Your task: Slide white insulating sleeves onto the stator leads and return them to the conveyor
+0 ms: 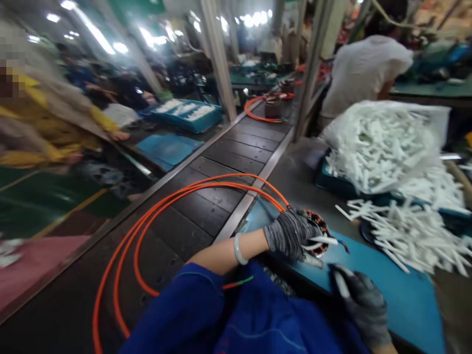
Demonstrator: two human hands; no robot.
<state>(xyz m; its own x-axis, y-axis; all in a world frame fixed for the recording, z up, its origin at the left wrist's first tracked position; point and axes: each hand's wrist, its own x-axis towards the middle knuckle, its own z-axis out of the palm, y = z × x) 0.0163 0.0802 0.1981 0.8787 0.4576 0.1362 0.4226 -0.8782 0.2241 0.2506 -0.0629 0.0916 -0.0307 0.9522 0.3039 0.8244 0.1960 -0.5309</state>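
My left hand point(291, 233), in a grey striped glove, is closed on a ring-shaped wound coil point(320, 223) with white pieces sticking out of it. Orange cables point(210, 184) run from this hand in wide loops to the left. Lower right, my right hand point(363, 300), also gloved, has its fingers bent round a white piece point(341, 284). Both hands are over a blue mat point(398, 295), and a gap separates the right hand from the coil.
Loose white tubes point(416, 236) lie right of the mat, below a full plastic bag point(391, 142). A slatted conveyor point(228, 162) runs away from me, with another cabled coil point(273, 108) farther along. Metal posts point(221, 59) stand beside it. People are at both sides.
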